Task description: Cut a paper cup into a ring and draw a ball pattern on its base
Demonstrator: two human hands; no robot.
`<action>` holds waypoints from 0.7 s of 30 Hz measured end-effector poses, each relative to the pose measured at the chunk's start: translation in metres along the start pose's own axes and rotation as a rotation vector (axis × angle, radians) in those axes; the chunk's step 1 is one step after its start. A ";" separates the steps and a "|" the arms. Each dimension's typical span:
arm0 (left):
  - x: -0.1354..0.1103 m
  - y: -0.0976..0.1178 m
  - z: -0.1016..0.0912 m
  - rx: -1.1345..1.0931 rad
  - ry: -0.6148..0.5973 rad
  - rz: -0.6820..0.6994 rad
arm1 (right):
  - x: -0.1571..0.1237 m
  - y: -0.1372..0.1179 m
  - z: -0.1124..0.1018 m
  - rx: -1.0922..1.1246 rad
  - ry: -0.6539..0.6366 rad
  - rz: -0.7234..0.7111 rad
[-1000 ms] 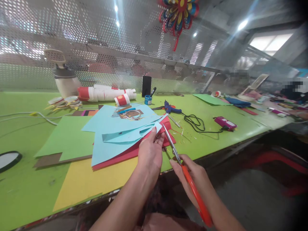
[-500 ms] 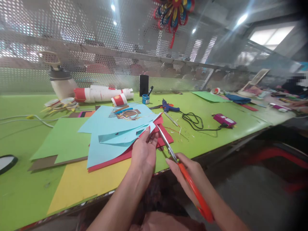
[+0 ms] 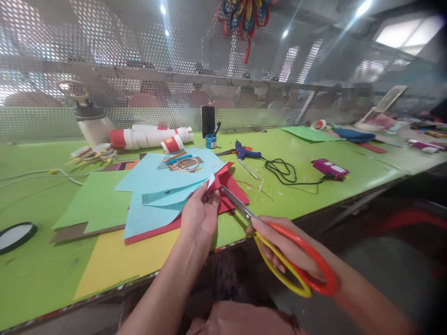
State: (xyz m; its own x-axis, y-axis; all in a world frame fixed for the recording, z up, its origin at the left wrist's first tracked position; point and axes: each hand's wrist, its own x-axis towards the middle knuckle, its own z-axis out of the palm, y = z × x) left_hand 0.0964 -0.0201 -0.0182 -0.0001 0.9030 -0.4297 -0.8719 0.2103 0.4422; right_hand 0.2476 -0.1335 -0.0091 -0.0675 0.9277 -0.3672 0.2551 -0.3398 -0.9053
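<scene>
My left hand (image 3: 199,211) is closed on a small folded piece of red paper (image 3: 213,183) at the front edge of the stack, pinched between thumb and fingers. Light blue paper (image 3: 139,214) lies beneath and beside that hand, over more red paper (image 3: 237,190). My right hand (image 3: 279,237) grips scissors (image 3: 323,272) with one red and one yellow handle loop. Their blades point left and up, and the tips reach the red paper by my left fingertips. Whether the tips touch it I cannot tell.
A blue glue gun (image 3: 244,151) with a black cable lies behind the papers, near a purple box (image 3: 330,168). A blue jar (image 3: 211,141), paper cups (image 3: 153,137) and a large bottle (image 3: 92,125) stand farther back. Green sheets (image 3: 104,200) lie left; a perforated screen (image 3: 139,83) rises behind.
The scissors have turned, so both handle loops now show apart. My right hand has shifted right, and my left hand slightly left. More red paper shows at my left fingertips.
</scene>
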 end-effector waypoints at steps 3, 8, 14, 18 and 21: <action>0.000 0.001 -0.001 0.030 0.007 0.001 | -0.006 0.000 -0.027 -0.081 0.021 0.006; 0.002 0.002 -0.004 0.082 0.012 0.042 | 0.028 -0.009 -0.078 -1.067 0.431 -0.188; 0.001 0.002 -0.006 0.169 -0.010 0.061 | 0.088 -0.008 -0.094 -1.255 0.500 -0.207; 0.001 0.003 -0.006 0.192 0.000 0.084 | 0.086 -0.013 -0.088 -1.347 0.488 -0.278; 0.004 0.004 -0.006 0.209 -0.006 0.072 | 0.077 -0.029 -0.071 -1.389 0.503 -0.409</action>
State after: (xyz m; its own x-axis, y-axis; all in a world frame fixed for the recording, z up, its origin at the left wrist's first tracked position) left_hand 0.0895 -0.0183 -0.0228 -0.0553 0.9207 -0.3864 -0.7493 0.2175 0.6255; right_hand 0.3034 -0.0413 0.0043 -0.1048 0.9707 0.2164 0.9921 0.0871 0.0902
